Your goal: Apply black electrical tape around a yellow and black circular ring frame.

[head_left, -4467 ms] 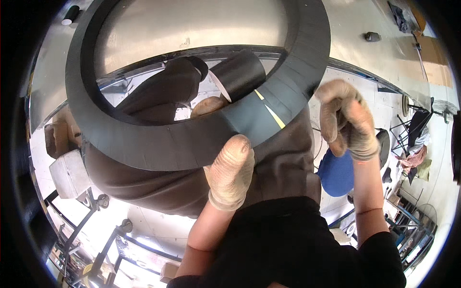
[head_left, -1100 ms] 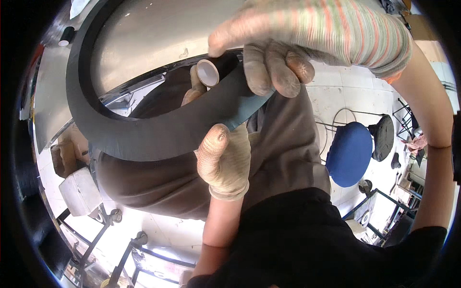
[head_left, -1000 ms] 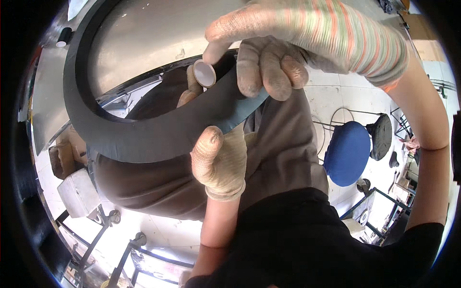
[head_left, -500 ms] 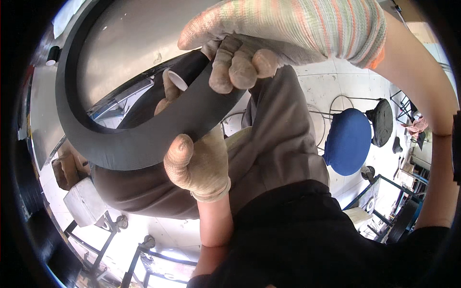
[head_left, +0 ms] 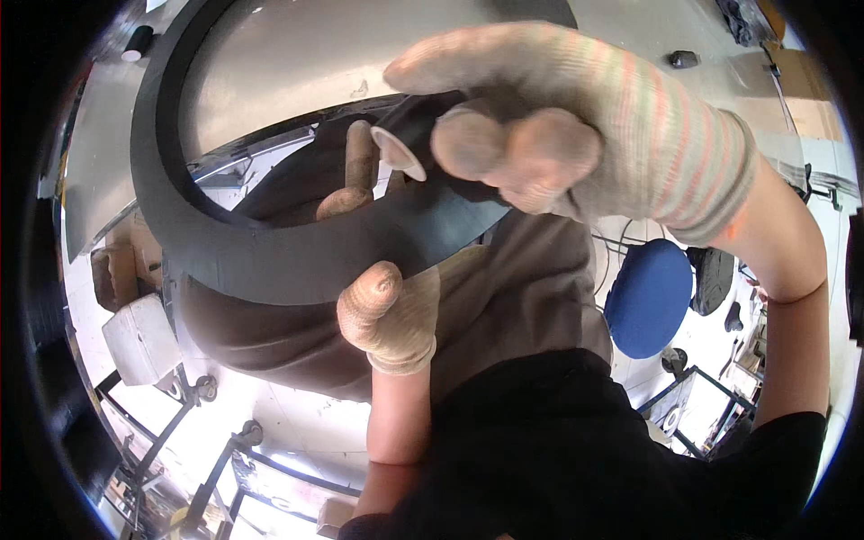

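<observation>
A large flat black ring stretches from the lap up over the metal table. My left hand, in a grimy knit glove, grips its near rim, thumb in front and fingers showing through the opening. Beside those fingers is a small round piece with a white rim; whether they hold it I cannot tell. My right hand, in a striped glove, is over the ring's right part with fingers curled and one digit stretched left. Blur hides what lies in its grasp. Below it, the ring's surface looks shiny.
The metal table carries a black cylinder with a white end and a small dark object. A blue round stool stands at right. Lower left are an open carton, a pale box and wheeled metal frames.
My right hand has moved right and down, its fingers now curled tighter. The white-rimmed piece and left fingers appear further right. The whole view has shifted slightly.
</observation>
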{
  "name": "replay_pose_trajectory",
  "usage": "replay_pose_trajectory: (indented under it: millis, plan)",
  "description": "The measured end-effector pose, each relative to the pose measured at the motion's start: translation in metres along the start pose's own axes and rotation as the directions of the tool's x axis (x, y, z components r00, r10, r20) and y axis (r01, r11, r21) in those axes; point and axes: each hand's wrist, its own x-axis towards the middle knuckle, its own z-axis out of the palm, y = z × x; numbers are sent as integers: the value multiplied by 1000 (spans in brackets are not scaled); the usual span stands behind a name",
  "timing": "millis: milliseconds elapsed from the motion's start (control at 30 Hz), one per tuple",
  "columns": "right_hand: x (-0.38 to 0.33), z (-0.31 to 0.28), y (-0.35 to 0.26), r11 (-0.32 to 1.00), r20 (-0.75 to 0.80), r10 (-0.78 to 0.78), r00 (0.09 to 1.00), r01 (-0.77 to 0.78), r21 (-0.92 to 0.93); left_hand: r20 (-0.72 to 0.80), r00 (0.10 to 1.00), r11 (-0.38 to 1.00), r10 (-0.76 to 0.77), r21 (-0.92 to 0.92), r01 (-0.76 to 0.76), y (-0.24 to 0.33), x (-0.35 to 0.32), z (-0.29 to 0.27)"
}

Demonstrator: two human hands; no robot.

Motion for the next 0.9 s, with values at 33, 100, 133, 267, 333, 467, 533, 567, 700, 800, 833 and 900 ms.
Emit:
replay_pose_trajectory:
  millis: [33,100,133,267,333,467,533,567,700,800,833,900]
  plan:
    - [-10,2,-2,994,-6,-2,1000,2,-106,14,1000,1000,13,6,-13,0,1,1]
    - [-30,5,-10,991,46,-51,998,56,-118,43,999,999,29,38,-30,-1,2,0]
    - [-39,7,-20,967,43,228,973,-231,110,51,998,999,23,32,-24,-2,2,-2]
    - [-65,19,-29,751,-59,659,750,-651,109,55,998,1000,15,-2,-15,-7,0,-11]
    - [-73,24,-20,735,-89,674,733,-656,169,49,999,1000,17,25,-18,-8,-1,-16]
    - [-79,28,11,710,-101,697,710,-663,239,80,995,987,53,145,-64,-10,-1,-22]
    - [-77,28,31,735,-88,670,737,-641,221,113,991,988,68,131,-83,-10,1,-22]
    - [-76,27,42,719,-85,688,720,-663,207,112,991,985,69,148,-85,-10,1,-22]
    - [-64,15,82,870,-22,468,884,-456,185,117,992,993,35,106,-47,-7,3,-22]
    - [-46,2,110,913,22,327,945,-322,251,106,993,984,44,167,-61,-9,1,-21]
    - [-38,-1,121,933,59,223,973,-230,276,70,996,984,46,168,-57,-10,-1,-21]
    - [-19,-6,143,998,-6,4,1000,-4,70,62,997,964,42,259,-57,-15,-6,-20]
